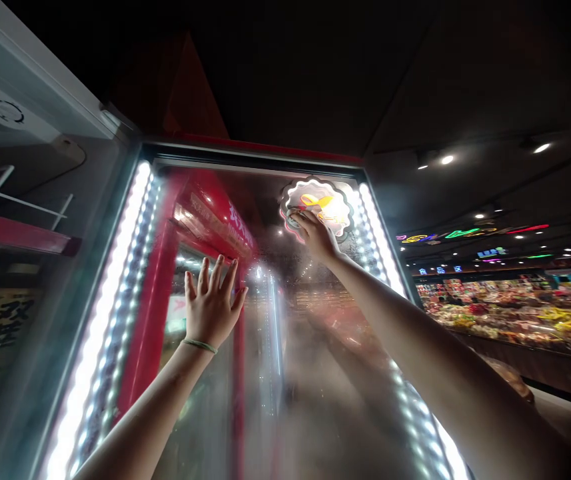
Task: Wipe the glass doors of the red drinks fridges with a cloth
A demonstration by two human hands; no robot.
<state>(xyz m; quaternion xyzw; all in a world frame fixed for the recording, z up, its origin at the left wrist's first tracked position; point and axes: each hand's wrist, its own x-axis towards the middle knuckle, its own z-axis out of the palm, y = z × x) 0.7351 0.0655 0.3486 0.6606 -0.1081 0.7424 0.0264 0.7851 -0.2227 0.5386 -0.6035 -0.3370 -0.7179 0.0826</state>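
Observation:
A glass cooler door (315, 373) fills the middle of the view, fogged over much of its pane. My left hand (212, 301), with a thin band at the wrist, lies against the glass with its fingers spread. Higher and to the right, my right hand (315, 233) is at the lower left of a round, scalloped glowing sign (338, 203) on the pane. Its fingers are bent and pressed together; whatever may be under them is hidden. Bright LED strips (100, 320) run along both sides of the door.
The door's dark frame (255, 152) borders the glass at the top. To the left is a cabinet interior with a white wire rack (2, 190). At far right, shop displays (530, 313) with colourful goods stretch back under ceiling lights (447, 160). A red cabinet is reflected in the glass.

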